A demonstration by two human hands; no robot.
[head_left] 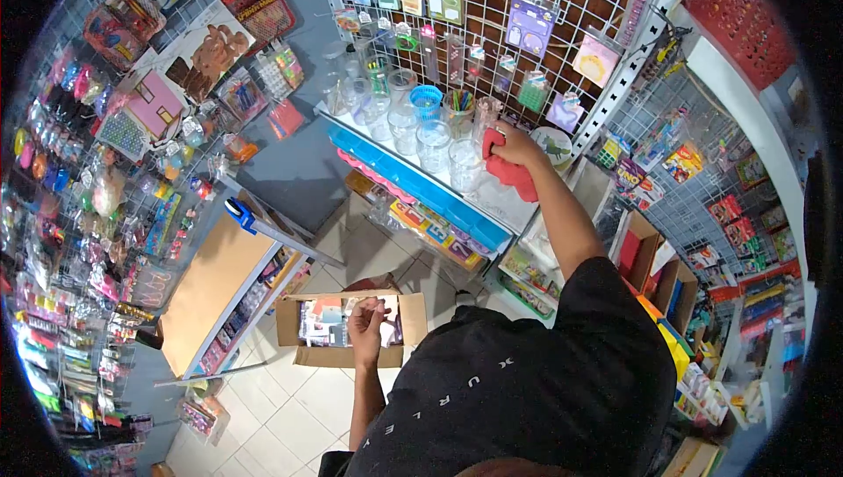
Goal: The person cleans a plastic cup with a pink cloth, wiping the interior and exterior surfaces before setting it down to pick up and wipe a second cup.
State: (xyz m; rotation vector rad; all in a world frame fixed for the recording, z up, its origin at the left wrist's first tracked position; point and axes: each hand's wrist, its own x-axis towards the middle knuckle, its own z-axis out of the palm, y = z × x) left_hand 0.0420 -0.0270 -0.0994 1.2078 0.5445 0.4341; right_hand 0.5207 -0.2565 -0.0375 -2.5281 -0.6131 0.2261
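My right hand [520,149] reaches to the right end of the white shelf top and grips a red cloth [514,177], which hangs below the fingers towards the shelf surface [505,200]. Close beside it stand a clear plastic jar [465,164] and a clear container [486,114]. My left hand [365,329] is raised above an open cardboard box [303,356] on the floor side, its fingers curled together with nothing visible in them. Packaged goods [325,321] fill the box.
More clear jars [404,130], a blue basket [426,101] and a cup of pencils [459,108] line the shelf. Behind rises a wire grid with hanging packets [530,22]. A wooden-topped cabinet [215,275] stands left; stocked racks [738,170] line the right.
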